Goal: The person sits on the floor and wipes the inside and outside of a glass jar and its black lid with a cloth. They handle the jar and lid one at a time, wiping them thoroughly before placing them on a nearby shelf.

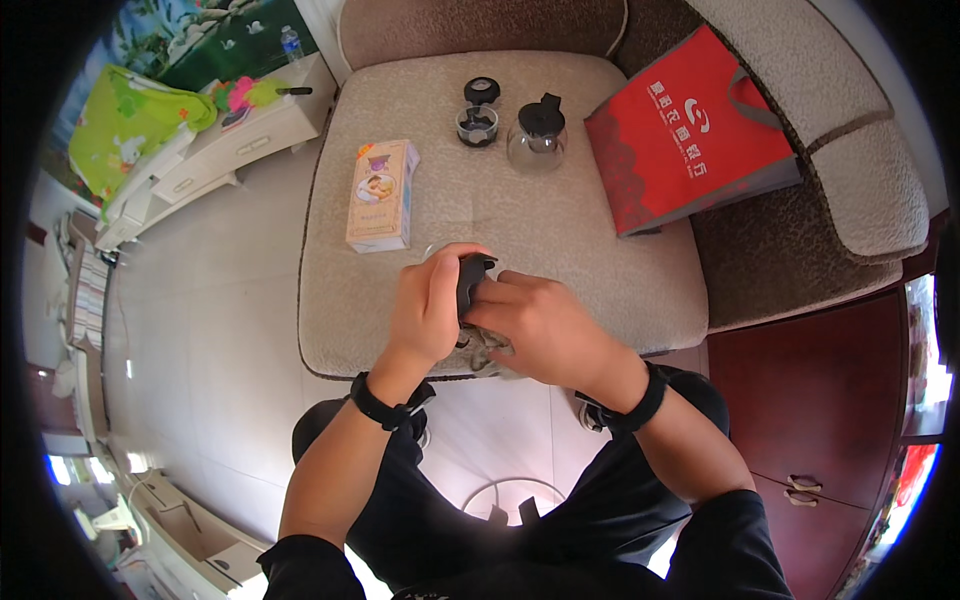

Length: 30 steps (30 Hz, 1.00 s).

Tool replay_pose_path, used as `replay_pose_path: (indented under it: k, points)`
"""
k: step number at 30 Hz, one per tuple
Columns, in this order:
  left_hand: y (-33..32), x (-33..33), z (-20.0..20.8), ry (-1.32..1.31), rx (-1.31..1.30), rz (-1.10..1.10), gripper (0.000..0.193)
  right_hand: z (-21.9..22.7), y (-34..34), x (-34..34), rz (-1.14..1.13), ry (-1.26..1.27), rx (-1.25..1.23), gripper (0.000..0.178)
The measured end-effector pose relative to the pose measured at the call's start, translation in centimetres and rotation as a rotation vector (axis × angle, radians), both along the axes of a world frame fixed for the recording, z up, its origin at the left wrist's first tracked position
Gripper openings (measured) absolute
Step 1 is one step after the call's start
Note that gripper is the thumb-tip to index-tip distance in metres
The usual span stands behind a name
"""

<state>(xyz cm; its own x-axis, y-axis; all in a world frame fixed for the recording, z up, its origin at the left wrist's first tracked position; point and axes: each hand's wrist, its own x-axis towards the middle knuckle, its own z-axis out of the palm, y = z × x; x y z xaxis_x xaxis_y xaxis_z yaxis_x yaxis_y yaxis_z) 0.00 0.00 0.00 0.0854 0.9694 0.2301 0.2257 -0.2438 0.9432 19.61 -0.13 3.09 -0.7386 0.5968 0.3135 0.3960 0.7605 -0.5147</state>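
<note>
The step in hand appears to be close two-handed handling of a dark grey, smooth, curved piece [472,284], its material unclear. It is up between the hands, in front of the near edge of a wide beige upholstered seat with dark piping [560,265]. The left hand [428,308] is closed around the piece's left side, thumb along it. The right hand [545,322] has its fingers bent in against the right side; whether they pinch the piece or only press on it cannot be told, because the fingertips are hidden. Below the right hand is a mottled grey-brown thing [490,352], mostly covered and too unclear to identify.

Farther off, toward the left of the seat, is a peach-coloured oblong carton with a white end [378,195]. At the far middle, a round black lid-like piece [482,90] lies just beyond a short clear cup with black parts [477,127]. Right of these stands a round clear pot with a black spouted top [536,145]. A large red paper bag with grey edging [690,130] leans at the far right, well apart from the hands.

As a judgement, the next move calls for a steady left-hand hold while the right fingers work, and for care with whatever the hands conceal.
</note>
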Motion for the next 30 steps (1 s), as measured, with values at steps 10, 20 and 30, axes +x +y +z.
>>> replay_pose_path:
  k: [10,20,30]
  points:
    - [-0.2,-0.9,1.4,0.046,-0.604,-0.098,0.087,-2.0,0.0,-1.4,-0.106,-0.004,0.330,0.025]
    - [-0.3,-1.4,2.3,0.387,0.348,-0.180,0.068,-0.2,1.8,1.1,-0.180,0.789,-1.488,0.028]
    - [-1.2,-0.6,2.1,0.199,0.078,-0.065,0.042,0.0,1.7,-0.2,-0.138,0.529,-1.097,0.034]
